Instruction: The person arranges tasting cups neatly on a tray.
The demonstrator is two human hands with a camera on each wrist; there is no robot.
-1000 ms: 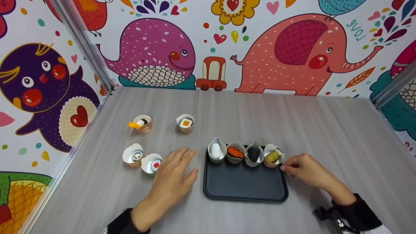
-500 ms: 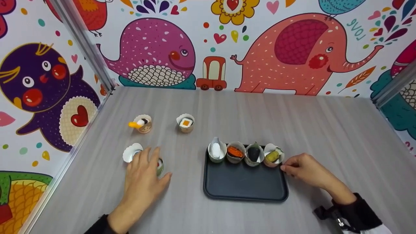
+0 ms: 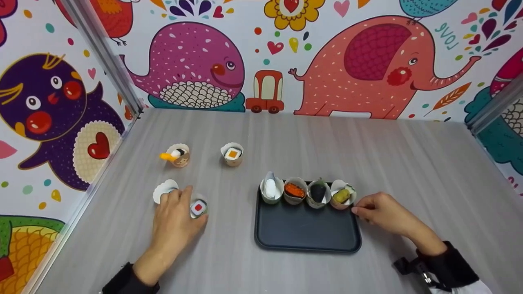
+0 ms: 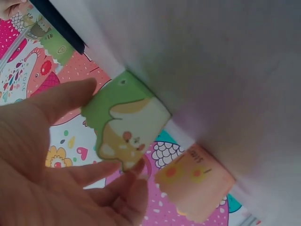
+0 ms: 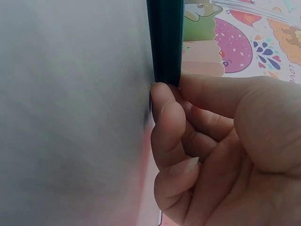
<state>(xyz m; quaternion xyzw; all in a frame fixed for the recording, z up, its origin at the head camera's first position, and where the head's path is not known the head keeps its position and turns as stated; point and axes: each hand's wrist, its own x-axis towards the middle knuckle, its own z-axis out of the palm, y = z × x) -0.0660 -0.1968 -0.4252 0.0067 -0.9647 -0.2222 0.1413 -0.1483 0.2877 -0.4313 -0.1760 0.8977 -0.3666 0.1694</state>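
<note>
Left hand [image 3: 175, 220], lower left of the head view: I had its thumb on one side of a green-walled cup [image 4: 127, 117] and its fingers on the other, gripping it. The cup was left of the frame's centre, tilted, a white piece with a red square inside.

Right hand [image 3: 380, 212], right of centre in the head view: thumb and forefinger pinched the tray's right edge, the other fingers curled beneath.

Tray [image 3: 306, 228], dark, rounded corners, lower centre of the frame. Along its far edge, in a row, I counted four scalloped paper cups: one with a white piece [image 3: 272, 201], one with an orange-topped piece [image 3: 295, 202], one with a dark piece [image 3: 317, 205], one with a yellow-green piece [image 3: 340, 207].

Loose cups, left half of the frame: one with an orange-tailed piece [image 3: 182, 160], upper; one with a yellow-centred piece [image 3: 233, 163], to its right; one pale-rimmed cup [image 3: 160, 192], partly hidden behind the left fingers.

Peach-coloured cup [image 4: 195, 181], lower right of the left wrist view, near the green one.

Table [image 3: 388, 159], grey, streaked; printed wall [image 3: 261, 45], whale and elephant, across the top.
</note>
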